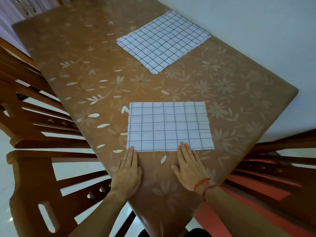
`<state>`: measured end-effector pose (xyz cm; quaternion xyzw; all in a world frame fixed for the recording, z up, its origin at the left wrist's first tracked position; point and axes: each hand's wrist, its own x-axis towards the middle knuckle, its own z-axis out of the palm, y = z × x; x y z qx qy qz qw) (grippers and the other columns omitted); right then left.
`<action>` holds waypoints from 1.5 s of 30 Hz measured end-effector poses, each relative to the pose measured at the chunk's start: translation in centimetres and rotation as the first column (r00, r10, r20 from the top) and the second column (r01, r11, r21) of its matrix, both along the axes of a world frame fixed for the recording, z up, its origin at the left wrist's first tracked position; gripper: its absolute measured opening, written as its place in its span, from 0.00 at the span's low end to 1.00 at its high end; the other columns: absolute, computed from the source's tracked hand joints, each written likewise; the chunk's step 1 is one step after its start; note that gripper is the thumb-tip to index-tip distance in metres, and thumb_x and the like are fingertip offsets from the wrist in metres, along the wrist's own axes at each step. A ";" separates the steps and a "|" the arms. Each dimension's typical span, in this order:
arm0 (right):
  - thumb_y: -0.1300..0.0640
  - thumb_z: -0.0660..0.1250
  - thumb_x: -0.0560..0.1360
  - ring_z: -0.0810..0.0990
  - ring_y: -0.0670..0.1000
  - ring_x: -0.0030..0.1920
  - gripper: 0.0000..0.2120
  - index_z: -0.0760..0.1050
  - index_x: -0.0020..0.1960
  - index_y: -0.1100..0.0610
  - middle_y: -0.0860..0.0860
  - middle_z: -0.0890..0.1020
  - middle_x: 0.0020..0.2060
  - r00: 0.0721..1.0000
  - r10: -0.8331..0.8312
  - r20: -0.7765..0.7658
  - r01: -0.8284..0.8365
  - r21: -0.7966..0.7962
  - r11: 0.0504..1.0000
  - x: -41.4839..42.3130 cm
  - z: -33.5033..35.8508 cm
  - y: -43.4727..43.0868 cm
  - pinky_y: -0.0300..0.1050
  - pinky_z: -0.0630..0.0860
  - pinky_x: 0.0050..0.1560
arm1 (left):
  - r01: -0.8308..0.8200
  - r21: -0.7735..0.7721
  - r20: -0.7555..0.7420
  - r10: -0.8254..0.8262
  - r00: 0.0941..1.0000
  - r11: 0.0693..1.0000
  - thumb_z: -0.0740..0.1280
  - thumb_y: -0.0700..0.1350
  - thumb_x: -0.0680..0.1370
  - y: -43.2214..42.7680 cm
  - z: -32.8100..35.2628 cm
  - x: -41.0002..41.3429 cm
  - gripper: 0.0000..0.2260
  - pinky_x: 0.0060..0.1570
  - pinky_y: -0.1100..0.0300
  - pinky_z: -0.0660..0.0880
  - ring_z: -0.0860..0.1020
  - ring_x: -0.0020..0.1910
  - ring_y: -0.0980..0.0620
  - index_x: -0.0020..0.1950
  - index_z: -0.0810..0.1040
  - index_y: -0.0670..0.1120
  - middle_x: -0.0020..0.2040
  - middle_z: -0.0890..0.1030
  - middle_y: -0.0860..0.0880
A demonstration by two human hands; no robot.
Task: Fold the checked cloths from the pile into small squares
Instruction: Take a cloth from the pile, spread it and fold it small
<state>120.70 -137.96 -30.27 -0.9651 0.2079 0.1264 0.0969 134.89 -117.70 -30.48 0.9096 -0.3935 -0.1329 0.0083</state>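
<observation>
A white cloth with a dark checked grid (169, 126) lies flat as a rectangle on the table in front of me. My left hand (128, 170) lies flat with straight fingers, its tips touching the cloth's near left corner. My right hand (189, 163) also lies flat, its fingertips resting on the cloth's near edge right of the middle. A pile of several unfolded checked cloths (162, 41) sits further back on the table, toward the right.
The table (82, 69) has a brown floral cover. Wooden chairs stand along its left side (34, 103) and at the right (273, 159). A pale wall runs behind the table's right edge.
</observation>
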 end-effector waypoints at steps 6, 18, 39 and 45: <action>0.37 0.38 0.74 0.46 0.55 0.78 0.41 0.48 0.77 0.64 0.58 0.48 0.77 0.967 -0.252 -0.047 0.251 -0.017 0.968 -3.7 0.1 -3.3 0.52 0.44 0.75 | -0.020 0.024 -0.014 0.021 1.000 1.000 0.51 0.49 0.78 0.2 0.3 0.2 0.28 0.66 0.44 0.70 0.67 0.72 0.41 0.72 0.67 0.34 0.73 0.67 0.37; 0.39 0.41 0.75 0.57 0.55 0.75 0.39 0.57 0.76 0.63 0.57 0.60 0.76 0.940 -0.340 0.025 0.339 0.042 0.940 -3.1 1.6 -4.2 0.51 0.56 0.74 | 0.037 -0.051 -0.022 -0.038 0.999 0.998 0.47 0.51 0.78 -4.9 2.4 0.3 0.29 0.72 0.50 0.58 0.64 0.74 0.43 0.74 0.65 0.37 0.74 0.66 0.40; 0.53 0.65 0.73 0.75 0.55 0.39 0.11 0.74 0.40 0.61 0.55 0.77 0.34 0.483 -0.875 0.010 0.683 0.621 0.384 5.3 3.9 -14.9 0.46 0.69 0.40 | 0.197 -0.082 -0.154 -0.208 0.966 0.977 0.47 0.44 0.81 -14.1 0.4 1.3 0.27 0.74 0.57 0.40 0.40 0.78 0.47 0.79 0.43 0.40 0.79 0.40 0.44; 0.59 0.70 0.71 0.74 0.53 0.35 0.09 0.75 0.34 0.62 0.55 0.76 0.29 0.255 -0.960 -0.118 0.659 0.747 0.083 6.7 3.1 -16.5 0.47 0.71 0.38 | 0.188 -0.087 -0.178 -0.201 0.963 0.978 0.45 0.45 0.81 -13.9 0.0 1.6 0.27 0.77 0.55 0.43 0.40 0.78 0.49 0.79 0.44 0.41 0.79 0.40 0.45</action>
